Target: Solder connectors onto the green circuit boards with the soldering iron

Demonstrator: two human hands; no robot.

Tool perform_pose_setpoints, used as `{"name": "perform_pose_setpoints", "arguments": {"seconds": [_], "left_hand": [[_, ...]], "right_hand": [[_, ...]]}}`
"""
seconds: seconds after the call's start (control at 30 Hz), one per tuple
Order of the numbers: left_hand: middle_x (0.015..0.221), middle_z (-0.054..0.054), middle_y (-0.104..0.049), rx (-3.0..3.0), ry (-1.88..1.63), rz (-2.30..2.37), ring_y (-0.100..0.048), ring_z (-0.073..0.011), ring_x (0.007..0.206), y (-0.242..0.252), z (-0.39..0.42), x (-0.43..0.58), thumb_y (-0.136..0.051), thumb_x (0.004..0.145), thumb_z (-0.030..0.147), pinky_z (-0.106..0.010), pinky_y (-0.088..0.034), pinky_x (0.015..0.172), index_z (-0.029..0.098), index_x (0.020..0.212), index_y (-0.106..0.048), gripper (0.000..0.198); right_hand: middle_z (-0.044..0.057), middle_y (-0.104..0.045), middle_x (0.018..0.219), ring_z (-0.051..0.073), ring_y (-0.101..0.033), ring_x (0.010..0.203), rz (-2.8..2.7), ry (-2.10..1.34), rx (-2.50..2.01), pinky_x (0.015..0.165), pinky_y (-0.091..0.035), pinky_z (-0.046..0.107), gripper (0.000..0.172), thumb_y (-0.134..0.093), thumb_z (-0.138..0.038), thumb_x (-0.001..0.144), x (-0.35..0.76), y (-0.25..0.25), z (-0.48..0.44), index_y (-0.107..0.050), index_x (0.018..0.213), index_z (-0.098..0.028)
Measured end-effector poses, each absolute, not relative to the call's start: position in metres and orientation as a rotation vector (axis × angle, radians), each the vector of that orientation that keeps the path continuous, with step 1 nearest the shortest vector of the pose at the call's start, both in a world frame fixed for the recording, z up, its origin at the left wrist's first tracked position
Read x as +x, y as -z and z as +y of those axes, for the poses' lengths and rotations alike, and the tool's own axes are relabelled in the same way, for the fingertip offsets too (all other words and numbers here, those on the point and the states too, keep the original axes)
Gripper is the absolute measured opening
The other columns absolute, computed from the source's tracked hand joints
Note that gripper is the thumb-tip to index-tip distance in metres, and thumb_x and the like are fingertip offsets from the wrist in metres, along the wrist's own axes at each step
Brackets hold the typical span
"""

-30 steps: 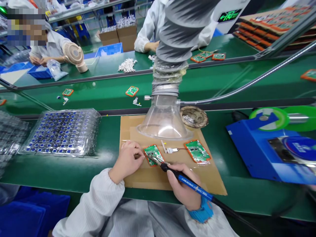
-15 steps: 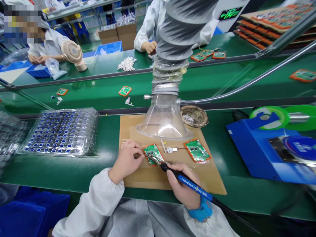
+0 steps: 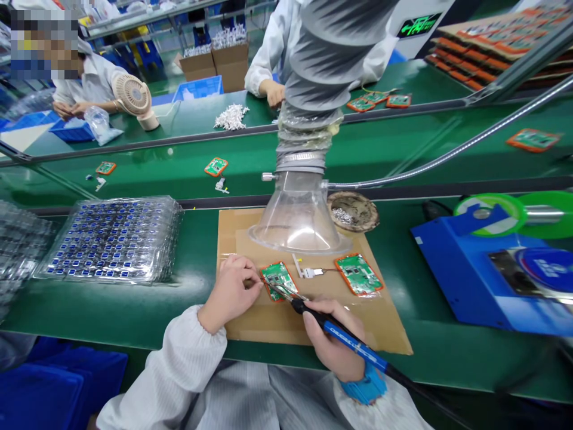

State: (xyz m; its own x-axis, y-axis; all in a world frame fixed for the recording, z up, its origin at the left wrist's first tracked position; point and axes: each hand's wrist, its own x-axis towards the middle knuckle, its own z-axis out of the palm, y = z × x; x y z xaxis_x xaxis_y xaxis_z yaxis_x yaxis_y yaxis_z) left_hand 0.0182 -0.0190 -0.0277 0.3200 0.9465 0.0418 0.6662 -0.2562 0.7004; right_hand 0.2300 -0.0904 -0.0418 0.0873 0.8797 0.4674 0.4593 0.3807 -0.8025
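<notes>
My right hand (image 3: pixel 338 343) is wrapped round a blue and black soldering iron (image 3: pixel 344 338). Its metal tip reaches over a green circuit board (image 3: pixel 277 279) with an orange rim, lying on the cardboard sheet (image 3: pixel 250 325). At the board's left edge, my left hand (image 3: pixel 235 289) is closed in a pinch; whatever lies between its fingertips is too small to make out. To the right rests a second circuit board (image 3: pixel 359 275), joined by a thin wire to a white connector (image 3: pixel 308 273). The clear extraction hood (image 3: pixel 299 218) hangs just above and behind both boards.
A round dish (image 3: pixel 353 212) with metal bits sits behind the hood. On the right stands a blue solder-reel holder (image 3: pixel 456 269); on the left, stacked clear trays (image 3: pixel 111 239) of small blue parts. Beyond runs a green conveyor belt (image 3: pixel 179 170) carrying boards. Co-workers sit across it.
The boards and white pieces on the conveyor belt have shifted left. My hands, the soldering iron and the boards on the cardboard hold practically the same positions.
</notes>
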Motion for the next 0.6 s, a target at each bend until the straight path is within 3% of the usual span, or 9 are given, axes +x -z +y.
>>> {"name": "perform_pose_setpoints", "arguments": {"seconds": [0.43,0.6], "left_hand": [[0.09,-0.003,-0.069,2.003,-0.614,1.432,-0.057,-0.0216,0.095,0.027,-0.02,0.018,-0.071,0.08,0.012,-0.041,-0.041,0.089,0.02,0.066,-0.068,0.016],[0.091,-0.003,-0.068,2.02,-0.578,1.439,-0.057,-0.0217,0.096,0.027,-0.02,0.017,-0.069,0.082,0.013,-0.041,-0.043,0.09,0.02,0.066,-0.066,0.018]], "right_hand": [[0.004,-0.071,0.08,0.019,-0.07,0.071,-1.351,-0.517,-1.325,0.064,-0.057,0.029,0.005,-0.067,-0.026,0.089,0.242,0.057,-0.095,-0.069,0.088,-0.022],[0.003,-0.066,0.078,0.018,-0.065,0.064,-0.987,-0.219,-1.38,0.063,-0.052,0.032,0.015,-0.07,-0.033,0.086,0.27,0.049,-0.076,-0.067,0.086,-0.018]]}}
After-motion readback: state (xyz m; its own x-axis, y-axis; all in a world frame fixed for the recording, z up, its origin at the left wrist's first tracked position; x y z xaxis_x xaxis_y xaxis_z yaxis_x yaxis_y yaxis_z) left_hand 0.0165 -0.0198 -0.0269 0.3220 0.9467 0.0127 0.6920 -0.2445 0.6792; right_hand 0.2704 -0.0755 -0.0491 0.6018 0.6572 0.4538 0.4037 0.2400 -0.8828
